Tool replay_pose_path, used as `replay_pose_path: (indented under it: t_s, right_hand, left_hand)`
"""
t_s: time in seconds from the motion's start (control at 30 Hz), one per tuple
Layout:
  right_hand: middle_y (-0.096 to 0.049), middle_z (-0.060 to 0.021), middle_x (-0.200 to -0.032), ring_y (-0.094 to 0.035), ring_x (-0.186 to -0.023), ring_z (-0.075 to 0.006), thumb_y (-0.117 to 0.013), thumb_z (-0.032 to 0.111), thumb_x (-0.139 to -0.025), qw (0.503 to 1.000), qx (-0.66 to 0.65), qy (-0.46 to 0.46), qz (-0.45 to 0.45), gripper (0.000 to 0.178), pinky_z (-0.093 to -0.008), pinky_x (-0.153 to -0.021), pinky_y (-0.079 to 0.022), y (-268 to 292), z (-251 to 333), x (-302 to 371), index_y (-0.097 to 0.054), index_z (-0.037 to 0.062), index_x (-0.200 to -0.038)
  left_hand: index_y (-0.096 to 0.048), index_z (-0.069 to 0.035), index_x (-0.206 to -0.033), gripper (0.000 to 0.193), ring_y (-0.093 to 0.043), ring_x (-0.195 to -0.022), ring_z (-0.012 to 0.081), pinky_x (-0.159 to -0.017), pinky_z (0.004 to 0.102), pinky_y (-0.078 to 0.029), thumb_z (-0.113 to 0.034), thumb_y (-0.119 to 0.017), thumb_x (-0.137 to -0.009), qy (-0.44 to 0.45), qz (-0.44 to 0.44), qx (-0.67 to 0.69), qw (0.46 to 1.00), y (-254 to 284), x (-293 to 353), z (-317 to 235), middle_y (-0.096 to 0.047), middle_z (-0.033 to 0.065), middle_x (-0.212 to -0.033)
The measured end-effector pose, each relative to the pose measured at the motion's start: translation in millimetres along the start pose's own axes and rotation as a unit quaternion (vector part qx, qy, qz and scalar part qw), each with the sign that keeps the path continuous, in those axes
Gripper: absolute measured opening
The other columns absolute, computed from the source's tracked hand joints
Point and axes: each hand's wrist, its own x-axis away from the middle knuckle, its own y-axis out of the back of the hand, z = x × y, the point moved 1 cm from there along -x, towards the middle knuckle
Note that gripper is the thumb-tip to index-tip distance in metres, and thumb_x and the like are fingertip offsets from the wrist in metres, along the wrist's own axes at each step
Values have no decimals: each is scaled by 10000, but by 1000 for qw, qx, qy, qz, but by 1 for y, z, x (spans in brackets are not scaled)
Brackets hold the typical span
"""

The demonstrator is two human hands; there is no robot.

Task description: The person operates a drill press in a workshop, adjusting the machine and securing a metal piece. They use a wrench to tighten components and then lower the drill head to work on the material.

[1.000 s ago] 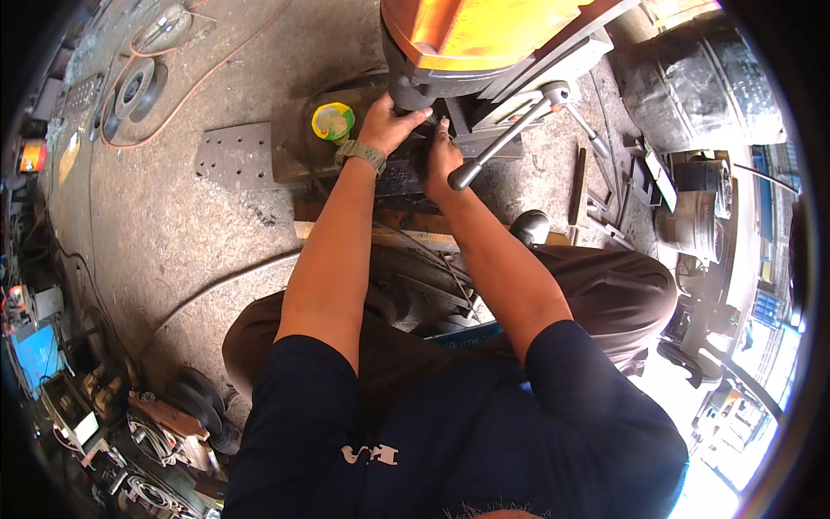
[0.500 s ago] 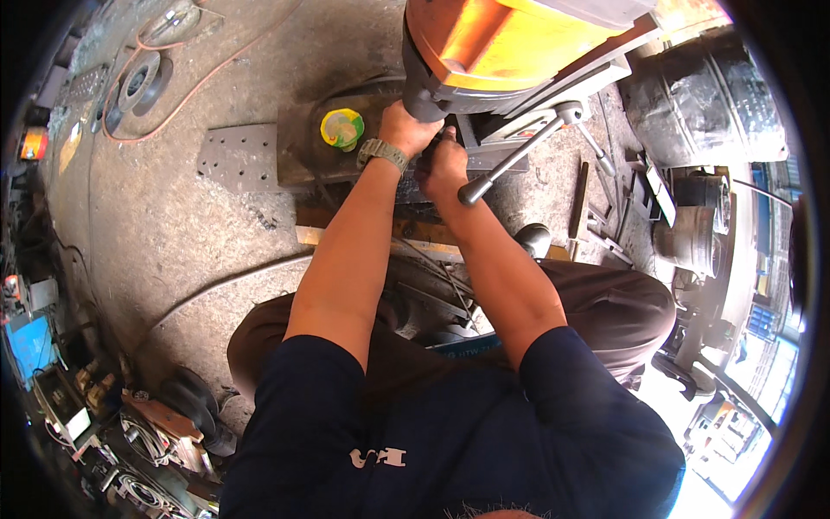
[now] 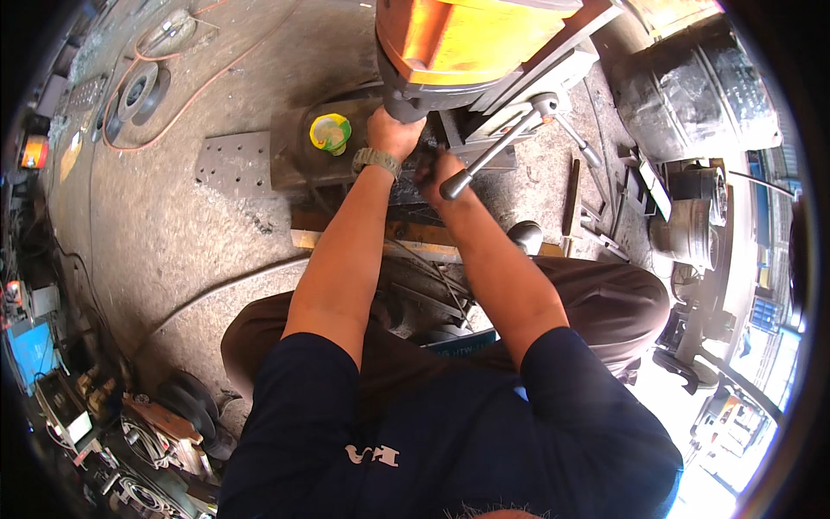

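Observation:
An orange and dark-grey drill machine (image 3: pixel 471 43) stands upright over a steel plate (image 3: pixel 290 156). My left hand (image 3: pixel 393 137), with a watch at the wrist, is closed just under the drill's dark lower end; its fingertips are hidden. Close to its right, my right hand (image 3: pixel 443 176) is curled low by the drill's base, its fingers in shadow. What either hand grips cannot be made out. A feed handle (image 3: pixel 493 156) with dark grips slants down over my right wrist. On the plate, left of my left hand, sits a yellow-green cup (image 3: pixel 330 134).
A perforated steel plate (image 3: pixel 233 164) projects to the left. A yellowish beam (image 3: pixel 424 251) lies under the work, nearer me. A dark drum (image 3: pixel 696 95) lies at the far right. A hose (image 3: pixel 225 283) crosses the floor at left, and a wheel-like ring (image 3: pixel 138 91) rests farther back.
The drill, plate and cup appear shifted slightly left as the view moves. My right hand has dropped a little lower, away from the drill's lower end. My left hand stays under it.

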Motion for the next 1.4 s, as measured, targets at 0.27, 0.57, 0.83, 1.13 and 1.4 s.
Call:
replay_pose_path:
  t_s: [0.27,0.57,0.83,1.13,1.4]
  right_hand:
    - [-735,-241,-983,-713,-900,-337,-692,234,-909,905,353,235,-12,349,-398,-829,-532,88,-22,35,-716,-54,-1104]
    - [-734,-222,-858,-738,-818,-314,-751,297,-906,782,534,321,-16,349,-387,-770,-559,102,-6,48,-747,21,-1119]
    - [-753,-114,-998,-671,-890,-166,-752,147,-888,905,328,265,52,305,-319,-823,-522,68,-20,43,-707,-49,-1117]
    - [-677,-16,-900,-577,-780,-67,-700,-1,-921,953,103,279,54,138,-248,-654,-478,20,-30,45,-650,7,-1050]
    - [-622,-8,-870,-536,-809,-112,-744,55,-916,961,38,269,50,127,-272,-752,-441,8,-42,24,-647,28,-995]
  left_hand:
    - [-740,3,-1053,291,-759,-970,278,-859,393,-572,-182,-807,-838,8,-116,0,993,-12,8,-9,-787,140,-1017]
    - [-735,-29,-1168,398,-668,-1064,191,-971,333,-524,-157,-879,-820,45,182,131,973,37,-7,-26,-738,50,-1156]
    - [-718,-7,-1054,177,-711,-894,155,-840,304,-563,-111,-762,-918,40,194,90,976,23,-14,-12,-752,75,-987]
    - [-711,-3,-974,133,-676,-737,144,-697,294,-544,-134,-736,-966,25,30,143,989,0,-1,-4,-733,64,-862]
    - [-711,39,-992,150,-663,-771,143,-720,287,-529,-91,-760,-936,-4,-58,131,990,-15,-5,18,-718,53,-895]
